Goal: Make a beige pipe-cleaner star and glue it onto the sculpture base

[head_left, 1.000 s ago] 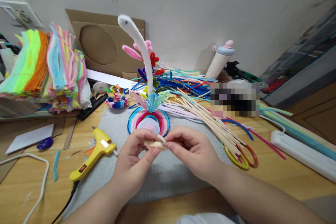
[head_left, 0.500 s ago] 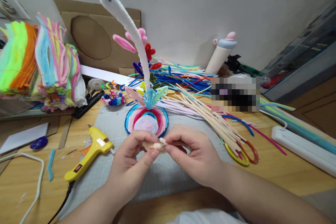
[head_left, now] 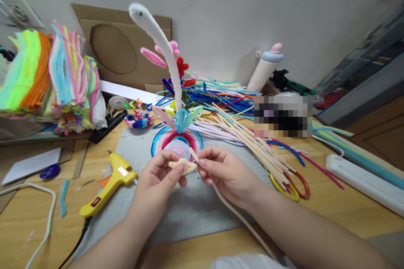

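Between thumb and fingers, my left hand [head_left: 162, 176] pinches a small cream-coloured fuzzy piece [head_left: 186, 165] that looks made of pipe cleaner. My right hand [head_left: 222, 170] grips a long cream pipe cleaner [head_left: 241, 218]; its short end sticks up past the fingertips and its tail hangs down toward the table's front edge. The two pieces are close together, and I cannot tell if they touch. Just behind my hands is a round coil of blue, pink and red pipe cleaners [head_left: 154, 141], with a tall white fuzzy stem [head_left: 173, 71] and pastel wing-like shapes above it.
A yellow glue gun [head_left: 109, 187] lies left on the grey mat [head_left: 186, 227]. Cream pipe cleaners [head_left: 252, 143] and a blue heap [head_left: 221, 98] spread behind to the right. Bundled pipe cleaners [head_left: 31, 71] stand left. A bottle [head_left: 263, 69] and a white power strip [head_left: 362, 180] are right.
My hands have drawn slightly apart. The cream piece now shows more in my left hand, and the long pipe cleaner has come into sight in my right. The camera view has shifted a little.
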The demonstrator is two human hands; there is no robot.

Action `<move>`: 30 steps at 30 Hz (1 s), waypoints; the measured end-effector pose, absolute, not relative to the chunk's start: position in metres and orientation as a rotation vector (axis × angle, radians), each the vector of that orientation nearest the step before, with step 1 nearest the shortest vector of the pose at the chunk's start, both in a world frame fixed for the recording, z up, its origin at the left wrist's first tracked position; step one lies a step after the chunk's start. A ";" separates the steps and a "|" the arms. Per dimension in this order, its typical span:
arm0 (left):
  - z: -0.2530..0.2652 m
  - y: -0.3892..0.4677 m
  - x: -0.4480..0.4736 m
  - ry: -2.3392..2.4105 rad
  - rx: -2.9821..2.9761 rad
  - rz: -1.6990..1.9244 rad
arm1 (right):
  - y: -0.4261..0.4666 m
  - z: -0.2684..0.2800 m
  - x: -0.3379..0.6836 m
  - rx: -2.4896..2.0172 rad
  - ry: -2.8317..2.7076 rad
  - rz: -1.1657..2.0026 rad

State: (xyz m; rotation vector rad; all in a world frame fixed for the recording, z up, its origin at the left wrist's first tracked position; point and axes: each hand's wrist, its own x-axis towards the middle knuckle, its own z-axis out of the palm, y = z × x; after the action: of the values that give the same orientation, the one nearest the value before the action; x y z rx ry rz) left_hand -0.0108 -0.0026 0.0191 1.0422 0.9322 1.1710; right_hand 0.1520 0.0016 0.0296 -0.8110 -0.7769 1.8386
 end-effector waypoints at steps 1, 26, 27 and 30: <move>0.019 -0.003 -0.011 0.893 1.027 1.154 | 0.001 0.028 0.150 -0.789 -0.771 1.835; 0.007 -0.028 -0.135 2.351 2.106 0.352 | -0.001 0.013 0.151 -0.788 -0.981 1.534; 0.001 -0.028 -0.138 2.343 2.113 0.289 | -0.001 0.013 0.150 -0.781 -0.971 1.559; -0.009 -0.030 -0.139 2.335 2.068 0.272 | -0.001 0.013 0.150 -0.771 -0.985 1.590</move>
State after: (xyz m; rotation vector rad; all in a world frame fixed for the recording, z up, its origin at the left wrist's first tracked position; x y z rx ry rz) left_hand -0.1386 -0.0298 -0.0092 2.0676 2.3354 0.2717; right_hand 0.1495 -0.0013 0.0133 -0.7712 -0.9854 1.5903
